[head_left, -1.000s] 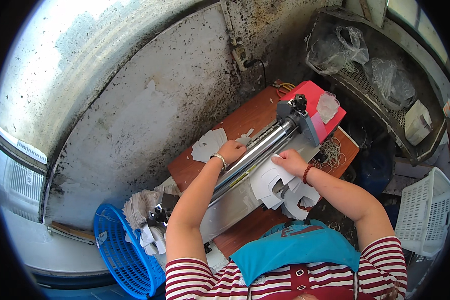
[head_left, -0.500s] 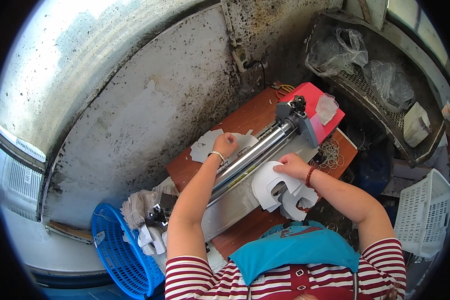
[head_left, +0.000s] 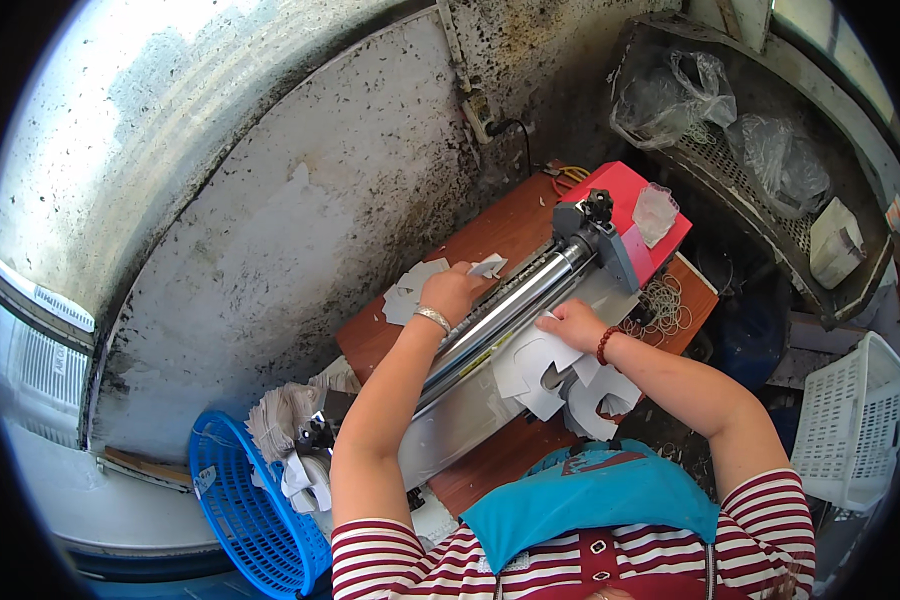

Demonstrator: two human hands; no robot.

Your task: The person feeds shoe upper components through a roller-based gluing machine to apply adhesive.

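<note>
A machine with long shiny steel rollers (head_left: 515,305) and a red end housing (head_left: 650,205) lies slantwise across a brown table. Beyond the rollers, my left hand (head_left: 450,292) is closed on a small white cut-out piece (head_left: 488,266) that sticks out past the fingers. Several flat white pieces (head_left: 410,290) lie beside it on the table. On the near side, my right hand (head_left: 576,326) pinches the upper edge of a curved white cut-out piece (head_left: 525,360) over the metal feed plate (head_left: 450,432). More curved white pieces (head_left: 590,405) overlap below it, toward my lap.
A blue basket (head_left: 245,500) stands at the left, near stacked pale pieces (head_left: 275,420). Tangled string (head_left: 662,308) lies by the red housing. At the right are a white plastic crate (head_left: 850,425) and a metal shelf (head_left: 740,190) with clear plastic bags (head_left: 780,165).
My left hand has gone from the loose white pieces to nearer the rollers, with a small piece now showing in it. My right hand and its piece have shifted slightly left, toward the rollers.
</note>
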